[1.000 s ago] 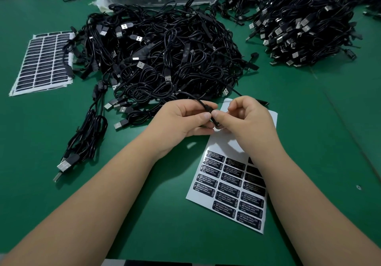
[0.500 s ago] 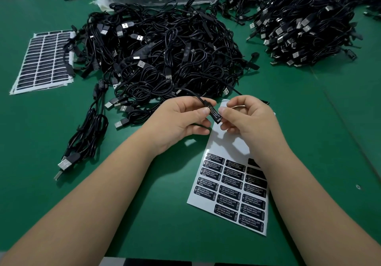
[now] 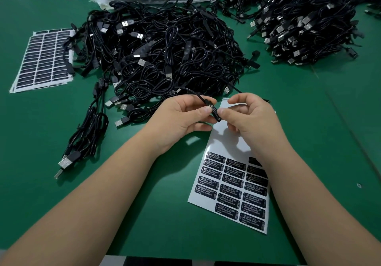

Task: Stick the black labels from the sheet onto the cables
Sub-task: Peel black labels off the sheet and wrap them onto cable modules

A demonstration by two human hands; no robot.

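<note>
I see both hands raised just above the green felt-covered counter (image 3: 309,142), meeting over the top of the white label sheet (image 3: 224,142). My left hand (image 3: 181,119) pinches the slim black inline controller block (image 3: 214,112) of a thin black cable (image 3: 191,91) between thumb and forefinger, the other fingers curled beneath. My right hand (image 3: 249,117) grasps the same block from the other side, thumb tip pressed on its lower end and fingers curled above. A black label with white print (image 3: 215,111) lies along the block's upper face. The cable runs from the block up and left into the big tangled pile of black USB cables (image 3: 160,55) in the middle of the counter. On the sheet, black printed stickers (image 3: 231,191) fill the lower part in 3 columns; the upper part is bare white backing. A second heap of black cables with silver plugs (image 3: 305,22) sits at the far right, well apart. A stack of full label sheets (image 3: 43,59) lies at the left, its right edge touching the central pile.
</note>
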